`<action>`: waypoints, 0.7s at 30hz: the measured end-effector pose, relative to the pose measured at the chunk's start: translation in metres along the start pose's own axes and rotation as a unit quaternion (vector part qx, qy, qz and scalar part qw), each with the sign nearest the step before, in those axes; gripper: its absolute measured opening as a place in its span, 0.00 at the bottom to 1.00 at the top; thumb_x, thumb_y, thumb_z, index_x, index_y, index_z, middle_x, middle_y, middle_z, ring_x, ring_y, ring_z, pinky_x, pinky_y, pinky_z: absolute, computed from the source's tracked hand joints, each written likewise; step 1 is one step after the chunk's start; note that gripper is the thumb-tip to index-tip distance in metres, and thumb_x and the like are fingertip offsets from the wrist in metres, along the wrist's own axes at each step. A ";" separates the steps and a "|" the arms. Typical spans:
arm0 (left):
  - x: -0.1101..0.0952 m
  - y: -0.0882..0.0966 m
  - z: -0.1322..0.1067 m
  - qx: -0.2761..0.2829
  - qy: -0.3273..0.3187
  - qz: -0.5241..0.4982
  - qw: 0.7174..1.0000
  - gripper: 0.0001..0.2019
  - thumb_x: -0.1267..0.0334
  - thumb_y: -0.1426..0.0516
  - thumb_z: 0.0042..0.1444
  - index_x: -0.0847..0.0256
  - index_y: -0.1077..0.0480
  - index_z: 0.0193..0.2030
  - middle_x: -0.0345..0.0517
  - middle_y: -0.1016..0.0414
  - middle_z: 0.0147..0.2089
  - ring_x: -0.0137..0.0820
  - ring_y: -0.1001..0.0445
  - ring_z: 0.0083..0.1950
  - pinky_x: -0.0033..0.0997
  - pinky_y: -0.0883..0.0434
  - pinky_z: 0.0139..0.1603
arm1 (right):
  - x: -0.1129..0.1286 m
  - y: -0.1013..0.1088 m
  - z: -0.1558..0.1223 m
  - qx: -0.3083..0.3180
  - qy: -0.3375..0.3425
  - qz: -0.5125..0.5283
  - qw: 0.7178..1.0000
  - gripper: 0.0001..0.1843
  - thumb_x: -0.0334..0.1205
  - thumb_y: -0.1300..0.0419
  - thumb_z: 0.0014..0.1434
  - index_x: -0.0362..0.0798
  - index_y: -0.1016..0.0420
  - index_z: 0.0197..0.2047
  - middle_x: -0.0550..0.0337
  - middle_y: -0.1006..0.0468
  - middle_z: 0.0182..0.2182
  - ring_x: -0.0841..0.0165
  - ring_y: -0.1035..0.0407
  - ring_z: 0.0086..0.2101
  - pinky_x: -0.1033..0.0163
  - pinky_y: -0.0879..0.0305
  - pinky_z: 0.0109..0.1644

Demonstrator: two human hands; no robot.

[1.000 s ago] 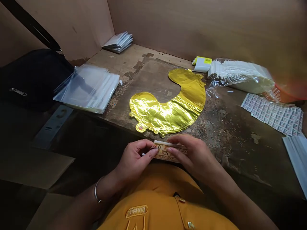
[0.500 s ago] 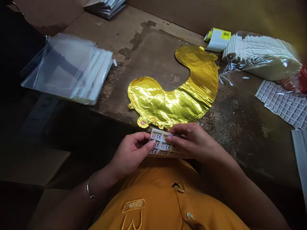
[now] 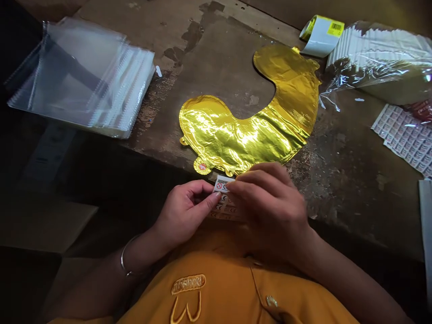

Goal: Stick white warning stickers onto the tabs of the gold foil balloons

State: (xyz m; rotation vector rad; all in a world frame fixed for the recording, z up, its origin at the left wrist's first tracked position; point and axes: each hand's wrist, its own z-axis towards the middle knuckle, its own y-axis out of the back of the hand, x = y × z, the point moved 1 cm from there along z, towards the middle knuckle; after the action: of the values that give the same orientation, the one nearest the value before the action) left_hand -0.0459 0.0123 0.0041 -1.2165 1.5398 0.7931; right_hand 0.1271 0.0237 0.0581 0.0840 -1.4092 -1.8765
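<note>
A small sheet of white stickers (image 3: 220,208), printed with CE marks and red warning circles, is held low in front of my body. My left hand (image 3: 189,209) pinches its left edge between thumb and fingers. Bent over the sheet's upper part, my right hand (image 3: 270,195) has its thumb and fingertips closed at a top-row sticker and hides the sheet's right side. Whether that sticker is lifted from the backing I cannot tell. Just beyond my hands lies a flat, curved gold foil balloon (image 3: 266,130), with a round tab (image 3: 202,166) at the table's near edge.
A stack of clear plastic bags (image 3: 84,85) lies at the left. At the back right are a curled yellow-and-white label roll (image 3: 320,38) and a clear bag of white sticks (image 3: 378,54). More sticker sheets (image 3: 405,135) lie at the right, on the worn brown table (image 3: 216,58).
My right hand has turned over the sheet, and its fingertips have shifted left to the top-row sticker. My left hand keeps its hold. The view has shifted slightly.
</note>
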 end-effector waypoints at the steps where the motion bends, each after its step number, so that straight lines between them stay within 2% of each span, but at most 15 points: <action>1: 0.000 0.000 0.000 0.000 -0.008 0.005 1.000 0.05 0.64 0.41 0.57 0.63 0.25 0.36 0.40 0.21 0.33 0.24 0.26 0.34 0.20 0.28 0.35 | 0.002 -0.003 -0.001 0.010 0.007 0.011 1.000 0.04 0.32 0.38 0.57 0.45 0.24 0.38 0.56 0.21 0.33 0.66 0.35 0.37 0.59 0.34 0.44; 4: -0.002 0.001 -0.001 0.008 -0.038 0.020 0.999 0.06 0.65 0.43 0.59 0.62 0.24 0.40 0.40 0.20 0.37 0.26 0.25 0.38 0.21 0.28 0.40 | 0.002 -0.011 -0.003 0.022 -0.014 0.027 0.999 0.05 0.33 0.37 0.57 0.42 0.22 0.38 0.55 0.21 0.32 0.66 0.35 0.35 0.59 0.34 0.42; 7: -0.004 0.003 -0.004 0.015 -0.060 0.060 0.996 0.08 0.66 0.44 0.61 0.61 0.24 0.43 0.41 0.20 0.39 0.26 0.24 0.39 0.21 0.28 0.42 | -0.002 -0.014 -0.005 0.027 -0.018 0.035 0.999 0.04 0.33 0.37 0.57 0.42 0.22 0.37 0.55 0.21 0.32 0.66 0.35 0.34 0.59 0.34 0.41; 14: -0.007 0.002 -0.007 0.005 -0.115 0.161 0.980 0.09 0.66 0.45 0.61 0.63 0.24 0.43 0.44 0.19 0.40 0.27 0.23 0.38 0.22 0.28 0.41 | 0.000 -0.009 -0.003 0.028 0.010 0.017 0.999 0.07 0.34 0.35 0.55 0.43 0.22 0.38 0.57 0.20 0.33 0.65 0.34 0.36 0.58 0.35 0.42; 17: -0.008 0.003 -0.007 -0.011 -0.143 0.213 0.966 0.08 0.66 0.44 0.60 0.63 0.24 0.42 0.44 0.19 0.40 0.27 0.22 0.39 0.23 0.28 0.43 | 0.000 -0.010 -0.003 0.047 0.013 0.018 0.999 0.05 0.34 0.37 0.56 0.45 0.21 0.37 0.59 0.21 0.31 0.66 0.34 0.35 0.58 0.36 0.41; 21: -0.010 0.004 -0.008 0.002 -0.167 0.261 0.951 0.07 0.66 0.45 0.60 0.63 0.25 0.40 0.44 0.19 0.39 0.28 0.22 0.38 0.23 0.28 0.41 | 0.000 -0.009 -0.001 0.059 0.019 -0.007 0.998 0.05 0.35 0.40 0.59 0.46 0.22 0.34 0.59 0.21 0.28 0.67 0.34 0.33 0.59 0.38 0.38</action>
State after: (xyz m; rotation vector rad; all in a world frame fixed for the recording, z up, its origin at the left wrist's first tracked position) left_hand -0.0517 0.0092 0.0159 -0.6197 1.5851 1.2657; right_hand 0.1223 0.0236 0.0499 0.1878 -1.4957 -1.7919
